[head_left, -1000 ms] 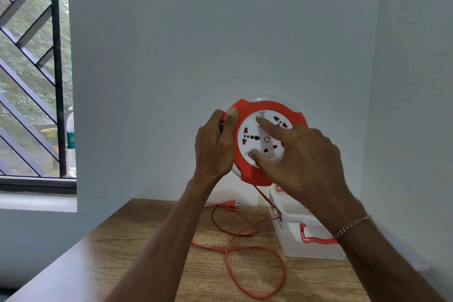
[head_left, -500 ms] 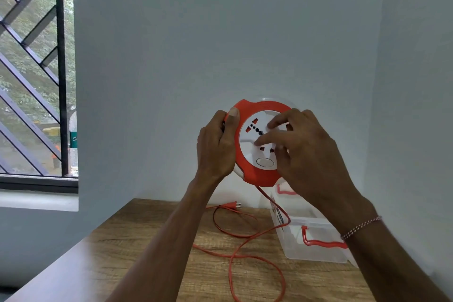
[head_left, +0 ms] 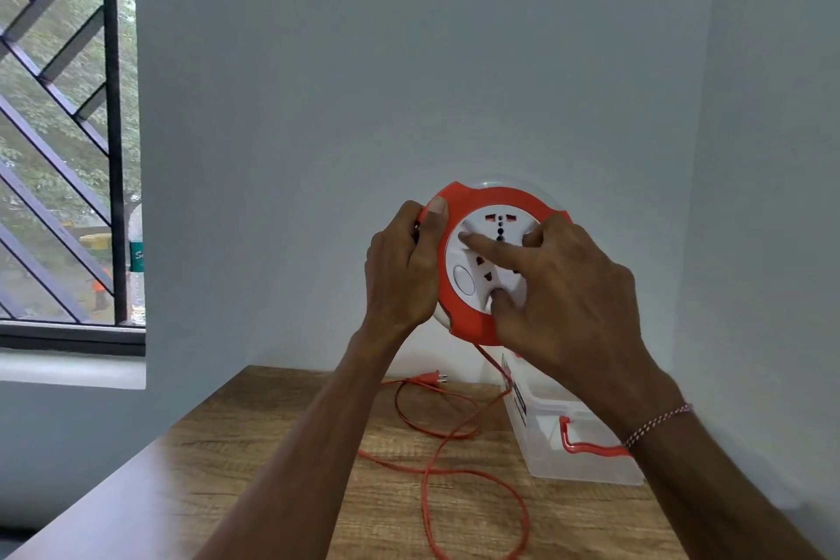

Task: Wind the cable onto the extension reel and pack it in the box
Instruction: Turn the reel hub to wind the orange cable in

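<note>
Loose cable (head_left: 459, 446) loops across the table (head_left: 254, 459) — box (head_left: 586, 464) crowds the right wall.

Head cam, faces fwd, close on hands (head_left: 568, 286).

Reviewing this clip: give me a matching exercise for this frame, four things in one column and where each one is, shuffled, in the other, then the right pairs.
Things:
1. extension reel
2. plug
3. clear box
4. right hand

Places or states:
A. lying on the wooden table near the wall
B. standing on the table at the right, red handle facing the camera
C. held up in the air, its rim gripped by the left hand
D. fingers spread on the white socket face

Pairs: 1-C, 2-A, 3-B, 4-D
</note>
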A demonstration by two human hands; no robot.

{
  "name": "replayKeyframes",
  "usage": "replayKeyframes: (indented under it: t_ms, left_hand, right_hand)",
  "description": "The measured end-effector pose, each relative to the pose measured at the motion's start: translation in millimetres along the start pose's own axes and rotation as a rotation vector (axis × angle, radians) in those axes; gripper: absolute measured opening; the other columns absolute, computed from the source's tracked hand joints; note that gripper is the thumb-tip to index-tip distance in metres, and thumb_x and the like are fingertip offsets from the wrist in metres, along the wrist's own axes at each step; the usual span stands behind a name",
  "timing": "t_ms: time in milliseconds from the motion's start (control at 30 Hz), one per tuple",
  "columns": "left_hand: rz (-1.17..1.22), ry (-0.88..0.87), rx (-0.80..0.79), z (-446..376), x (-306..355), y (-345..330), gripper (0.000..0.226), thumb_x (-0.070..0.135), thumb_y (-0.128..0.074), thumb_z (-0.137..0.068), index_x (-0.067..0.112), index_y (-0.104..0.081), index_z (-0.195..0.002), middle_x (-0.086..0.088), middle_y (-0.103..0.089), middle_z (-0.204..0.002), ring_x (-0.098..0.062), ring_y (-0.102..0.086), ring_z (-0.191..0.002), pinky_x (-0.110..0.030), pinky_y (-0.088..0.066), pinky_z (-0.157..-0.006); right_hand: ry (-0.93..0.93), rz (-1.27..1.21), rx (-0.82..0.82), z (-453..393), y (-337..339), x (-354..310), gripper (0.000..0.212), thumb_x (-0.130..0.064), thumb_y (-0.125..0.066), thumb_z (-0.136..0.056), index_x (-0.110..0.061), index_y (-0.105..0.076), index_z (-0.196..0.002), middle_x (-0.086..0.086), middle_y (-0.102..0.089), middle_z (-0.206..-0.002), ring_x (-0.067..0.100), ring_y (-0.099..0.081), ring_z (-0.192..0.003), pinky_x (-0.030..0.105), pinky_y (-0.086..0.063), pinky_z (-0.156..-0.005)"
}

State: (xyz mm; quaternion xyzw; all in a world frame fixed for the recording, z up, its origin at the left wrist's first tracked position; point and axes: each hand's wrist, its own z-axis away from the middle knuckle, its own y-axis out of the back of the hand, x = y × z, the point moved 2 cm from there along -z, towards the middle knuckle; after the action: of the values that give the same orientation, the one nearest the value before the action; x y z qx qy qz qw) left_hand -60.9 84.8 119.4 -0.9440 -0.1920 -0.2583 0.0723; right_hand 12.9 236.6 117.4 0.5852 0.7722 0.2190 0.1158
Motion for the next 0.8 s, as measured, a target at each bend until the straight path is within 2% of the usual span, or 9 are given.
replayKeyframes:
  t_ms: [67,167,267,367,433,533,600,700,800]
  left_hand:
    - [-0.007,-0.003,-0.002,0.1,0.0,-0.5,0.042,0.052,-0.038,-0.094,0.018,-0.062,-0.096,0.012,-0.069,-0.079,-0.009,-0.070,-0.067,-0.026,-0.060,-0.063]
    - [-0.019,-0.007,-0.007,-0.2,-0.7,-1.1,0.041,0.052,-0.038,-0.095,0.017,-0.061,-0.094,0.013,-0.068,-0.078,-0.010,-0.069,-0.067,-0.025,-0.058,-0.062]
    - [-0.005,0.000,-0.008,0.4,-0.7,-0.6,0.044,0.052,-0.038,-0.095,0.015,-0.061,-0.093,0.006,-0.069,-0.079,-0.016,-0.069,-0.068,-0.032,-0.060,-0.064]
    - [0.015,0.021,0.004,0.9,0.4,0.1,0.046,0.052,-0.038,-0.095,0.013,-0.062,-0.096,0.000,-0.071,-0.082,-0.021,-0.070,-0.069,-0.042,-0.062,-0.068]
    - [0.012,0.026,0.011,0.5,1.4,0.5,0.047,0.052,-0.038,-0.094,0.013,-0.062,-0.097,-0.001,-0.071,-0.083,-0.023,-0.070,-0.070,-0.046,-0.062,-0.069]
    - [0.003,0.032,0.013,0.0,1.6,1.2,0.047,0.052,-0.038,-0.094,0.012,-0.062,-0.097,0.002,-0.071,-0.082,-0.021,-0.070,-0.069,-0.046,-0.062,-0.069]
    - [0.000,0.033,0.014,-0.1,1.6,1.5,0.046,0.052,-0.038,-0.094,0.014,-0.062,-0.097,0.006,-0.071,-0.082,-0.018,-0.070,-0.069,-0.042,-0.063,-0.069]
    - [-0.008,0.024,0.015,-0.5,1.7,1.7,0.046,0.052,-0.037,-0.094,0.014,-0.062,-0.097,0.006,-0.070,-0.082,-0.017,-0.070,-0.070,-0.039,-0.063,-0.070]
    - [-0.010,0.018,0.010,-0.4,1.4,1.3,0.046,0.052,-0.037,-0.094,0.013,-0.062,-0.097,0.007,-0.070,-0.082,-0.015,-0.070,-0.070,-0.035,-0.062,-0.068]
  right_hand:
    - [-0.035,0.027,0.055,0.7,1.1,2.3,0.060,-0.061,-0.061,-0.076,-0.039,-0.052,-0.131,0.007,-0.068,-0.112,0.027,-0.066,-0.092,0.041,-0.055,-0.072]
    - [-0.133,-0.016,0.044,-2.8,2.4,2.8,0.073,-0.079,-0.038,-0.076,-0.035,-0.051,-0.133,0.003,-0.072,-0.107,0.026,-0.069,-0.085,0.040,-0.057,-0.074]
    - [-0.142,-0.027,0.063,-4.2,4.1,1.3,0.077,-0.080,-0.030,-0.076,-0.031,-0.054,-0.130,0.001,-0.073,-0.103,0.025,-0.069,-0.082,0.040,-0.057,-0.074]
    - [-0.072,-0.055,0.111,-5.8,5.4,2.7,0.067,-0.072,-0.043,-0.080,-0.026,-0.060,-0.125,0.003,-0.074,-0.100,0.026,-0.068,-0.085,0.041,-0.057,-0.075]
    - [-0.017,-0.093,0.173,-6.9,5.6,5.1,0.056,-0.061,-0.056,-0.081,-0.019,-0.066,-0.117,0.006,-0.073,-0.101,0.027,-0.065,-0.090,0.039,-0.055,-0.076]
    - [0.101,-0.104,0.246,-7.4,5.5,5.6,0.032,-0.037,-0.067,-0.082,-0.013,-0.071,-0.103,0.010,-0.071,-0.101,0.028,-0.061,-0.091,0.036,-0.054,-0.074]
    - [0.130,-0.128,0.193,-8.3,5.1,5.0,0.021,-0.025,-0.071,-0.079,-0.018,-0.073,-0.099,0.010,-0.067,-0.108,0.029,-0.057,-0.099,0.039,-0.054,-0.075]
    - [0.098,-0.129,-0.031,-8.2,3.0,0.8,0.032,-0.017,-0.076,-0.075,-0.028,-0.071,-0.105,0.009,-0.055,-0.131,0.031,-0.044,-0.121,0.048,-0.051,-0.087]
    - [0.113,-0.019,-0.187,-6.8,0.7,-4.3,0.052,-0.026,-0.079,-0.071,-0.036,-0.063,-0.120,0.008,-0.042,-0.144,0.032,-0.033,-0.131,0.051,-0.043,-0.098]
